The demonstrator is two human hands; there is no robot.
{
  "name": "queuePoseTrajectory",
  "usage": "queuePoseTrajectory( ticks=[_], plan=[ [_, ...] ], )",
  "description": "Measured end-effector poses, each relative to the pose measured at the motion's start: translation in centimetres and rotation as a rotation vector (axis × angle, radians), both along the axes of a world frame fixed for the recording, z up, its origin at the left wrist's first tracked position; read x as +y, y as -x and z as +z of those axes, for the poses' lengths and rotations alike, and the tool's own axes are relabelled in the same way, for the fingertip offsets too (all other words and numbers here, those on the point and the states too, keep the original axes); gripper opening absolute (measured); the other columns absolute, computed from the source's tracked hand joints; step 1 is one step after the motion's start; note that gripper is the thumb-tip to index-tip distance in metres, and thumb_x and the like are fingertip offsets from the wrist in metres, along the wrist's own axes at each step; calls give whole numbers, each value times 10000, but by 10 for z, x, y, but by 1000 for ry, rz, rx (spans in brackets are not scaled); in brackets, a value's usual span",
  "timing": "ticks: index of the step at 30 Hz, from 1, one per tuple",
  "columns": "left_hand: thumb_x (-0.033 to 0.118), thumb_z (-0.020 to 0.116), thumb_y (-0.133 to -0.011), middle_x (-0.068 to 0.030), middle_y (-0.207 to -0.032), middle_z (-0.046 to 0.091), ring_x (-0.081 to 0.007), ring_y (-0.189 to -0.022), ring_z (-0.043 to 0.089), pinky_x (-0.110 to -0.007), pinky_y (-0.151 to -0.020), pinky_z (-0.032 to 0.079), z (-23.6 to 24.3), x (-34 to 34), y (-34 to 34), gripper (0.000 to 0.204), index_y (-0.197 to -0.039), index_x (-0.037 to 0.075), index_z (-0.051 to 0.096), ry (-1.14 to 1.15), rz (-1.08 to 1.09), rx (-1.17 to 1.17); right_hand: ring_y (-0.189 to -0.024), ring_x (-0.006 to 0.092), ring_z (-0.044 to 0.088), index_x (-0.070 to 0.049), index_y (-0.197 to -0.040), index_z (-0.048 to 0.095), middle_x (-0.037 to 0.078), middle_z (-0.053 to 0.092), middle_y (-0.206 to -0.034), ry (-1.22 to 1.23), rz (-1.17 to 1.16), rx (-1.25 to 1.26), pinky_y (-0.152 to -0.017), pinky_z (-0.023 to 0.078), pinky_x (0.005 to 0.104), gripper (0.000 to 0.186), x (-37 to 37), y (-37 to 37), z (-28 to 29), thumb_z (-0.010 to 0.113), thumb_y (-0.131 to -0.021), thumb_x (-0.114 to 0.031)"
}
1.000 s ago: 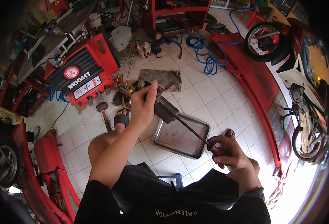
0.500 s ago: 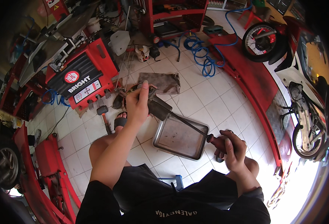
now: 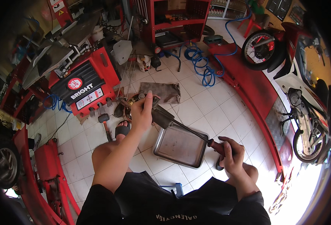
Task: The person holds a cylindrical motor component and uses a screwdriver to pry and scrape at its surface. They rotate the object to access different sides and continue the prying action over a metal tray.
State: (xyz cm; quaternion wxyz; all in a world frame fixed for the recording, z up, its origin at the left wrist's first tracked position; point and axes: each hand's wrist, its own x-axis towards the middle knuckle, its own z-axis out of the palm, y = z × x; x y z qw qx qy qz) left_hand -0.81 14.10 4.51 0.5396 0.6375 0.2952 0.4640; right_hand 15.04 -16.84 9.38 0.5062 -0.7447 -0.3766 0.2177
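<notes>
My left hand (image 3: 141, 114) is closed round a dark, greasy metal mechanical part (image 3: 161, 118), its thumb pointing up. The part is held in the air, its block-like end facing right; I cannot tell its exact kind. In my right hand (image 3: 233, 155) is the reddish-brown handle of a long screwdriver (image 3: 217, 146), gripped between thumb and fingers. Its dark shaft slants up to the left and meets the end of the part; the tip is hidden. Under the shaft, a rectangular metal tray (image 3: 178, 163) stands on the tiled floor.
Beyond my left hand lies a dirty grey cloth (image 3: 169, 93). A black-headed hammer (image 3: 104, 119) rests near my left foot. A red machine (image 3: 86, 82) stands at left. Coiled blue hose (image 3: 208, 67) and a red lift ramp (image 3: 248, 78) with a motorcycle (image 3: 297, 99) are at right.
The view has tipped up, so most things sit lower in the picture. My right fingers have shifted on the screwdriver handle. The shaft still meets the part.
</notes>
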Motion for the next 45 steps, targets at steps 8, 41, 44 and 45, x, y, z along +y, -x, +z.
queuePoseTrajectory(
  ticks=[8, 41, 44, 45],
  plan=[
    [428, 545, -1037, 40, -596, 463, -61, -619, 398, -286, -559, 319, 0, 6, 0, 537, -844, -53, 687, -51, 8, -7, -758, 258, 660, 23, -1126, 656, 121, 701, -928, -112, 117, -414, -704, 517, 323, 402, 2, -3, -3, 799, -762, -71],
    [403, 576, -1023, 12, -590, 489, -71, -629, 429, -292, -575, 356, 4, 8, 9, 529, -750, -48, 611, -47, 9, 25, -661, 192, 619, 32, -1135, 597, 118, 654, -886, -53, 204, -42, -638, 479, 289, 422, 8, -5, -13, 786, -770, -63],
    [413, 566, -1028, 27, -580, 428, -67, -617, 378, -290, -567, 320, 9, 4, 2, 546, -722, -39, 583, -38, 4, 36, -722, 180, 633, 65, -1275, 531, 121, 686, -878, -79, 163, 103, -656, 497, 275, 497, 1, -7, -16, 714, -877, -170],
    [414, 567, -1028, 27, -580, 425, -68, -617, 374, -291, -565, 316, 11, 2, 1, 546, -725, -40, 586, -33, 7, 20, -787, 178, 644, 75, -1333, 498, 124, 688, -885, -49, 172, 149, -669, 506, 273, 552, 0, -7, -17, 693, -907, -217]
  ],
)
